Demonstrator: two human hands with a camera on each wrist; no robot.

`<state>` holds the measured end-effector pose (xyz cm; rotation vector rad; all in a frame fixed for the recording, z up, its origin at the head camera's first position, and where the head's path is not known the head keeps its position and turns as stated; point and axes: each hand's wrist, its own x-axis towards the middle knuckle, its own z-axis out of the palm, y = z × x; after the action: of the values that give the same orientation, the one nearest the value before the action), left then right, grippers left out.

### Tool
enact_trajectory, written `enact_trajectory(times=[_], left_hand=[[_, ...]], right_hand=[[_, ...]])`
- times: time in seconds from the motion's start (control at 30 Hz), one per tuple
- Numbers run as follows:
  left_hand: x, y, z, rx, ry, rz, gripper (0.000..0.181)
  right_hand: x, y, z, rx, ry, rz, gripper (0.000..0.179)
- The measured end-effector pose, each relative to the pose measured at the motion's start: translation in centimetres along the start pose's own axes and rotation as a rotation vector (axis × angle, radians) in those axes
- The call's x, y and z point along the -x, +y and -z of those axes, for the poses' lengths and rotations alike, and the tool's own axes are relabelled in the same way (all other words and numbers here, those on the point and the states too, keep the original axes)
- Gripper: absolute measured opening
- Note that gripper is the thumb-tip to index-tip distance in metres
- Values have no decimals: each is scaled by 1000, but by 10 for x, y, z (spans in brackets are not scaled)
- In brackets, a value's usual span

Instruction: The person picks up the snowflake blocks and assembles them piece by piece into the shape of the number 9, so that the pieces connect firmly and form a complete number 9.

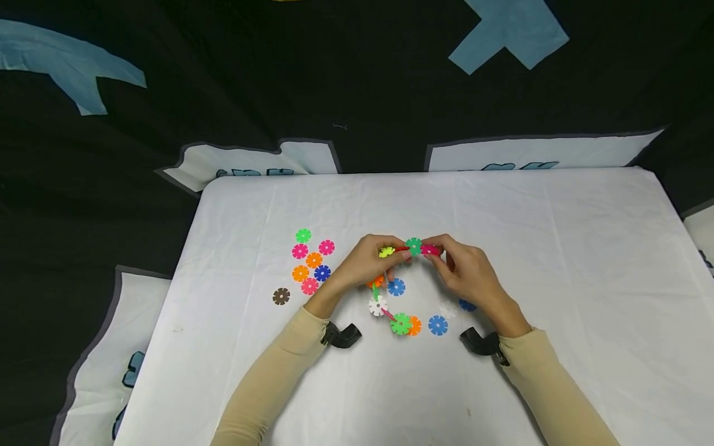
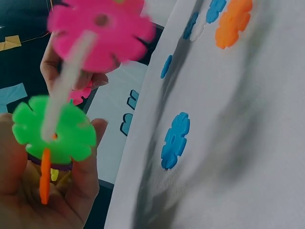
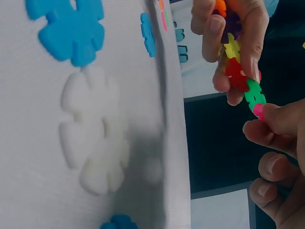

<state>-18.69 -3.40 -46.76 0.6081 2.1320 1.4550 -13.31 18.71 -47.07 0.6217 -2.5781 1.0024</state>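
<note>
A chain of slotted plastic snowflake discs hangs from my left hand, whose thumb and fingers grip it near the red disc. At the chain's upper end is a green disc. My right hand pinches a pink disc against that green disc's edge; whether their slots are locked is too small to tell. Yellow and purple discs sit further back, partly behind the left fingers. The chain curves down through a white disc to a bright green disc.
Several loose discs, among them a dark blue one and a brown one, lie left of the hands on the white tabletop. Blue discs and a white disc lie between the forearms. Black wrist mounts jut inward.
</note>
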Motion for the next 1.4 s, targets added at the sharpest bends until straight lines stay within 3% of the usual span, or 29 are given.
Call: enact_trajectory(times=[0.2, 0.37, 0.6, 0.73, 0.83, 0.93, 1.03, 1.1, 1.17, 1.27, 1.4], left_hand=[[0, -2, -1, 37, -45, -65, 46], [1, -1, -2, -3, -3, -89, 38], [1, -1, -2, 54, -13, -62, 37], [1, 0, 3, 12, -42, -72, 38], [2, 1, 9, -53, -28, -82, 37], [3, 0, 17, -132, 52, -85, 35], [2, -1, 23, -175, 121, -81, 35], [2, -1, 26, -172, 124, -81, 35], [3, -1, 27, -166, 116, -84, 35], [2, -2, 28, -129, 92, -96, 35], [2, -3, 27, -46, 51, -86, 34]], right_hand=[[2, 0, -2, 17, 23, 32, 27], [1, -2, -4, -23, 22, 93, 22], [1, -5, -11, -36, 90, 166, 22], [0, -4, -9, -47, 49, 127, 28], [0, -2, -2, -19, 7, 32, 27], [1, 0, 3, 9, -73, -62, 15], [3, -3, 2, -13, -285, -105, 3], [3, -7, -3, -23, -472, -89, 13], [5, -11, -11, -10, -603, -54, 29], [6, -16, -18, 38, -659, -31, 42], [9, -15, -22, 89, -616, -80, 40]])
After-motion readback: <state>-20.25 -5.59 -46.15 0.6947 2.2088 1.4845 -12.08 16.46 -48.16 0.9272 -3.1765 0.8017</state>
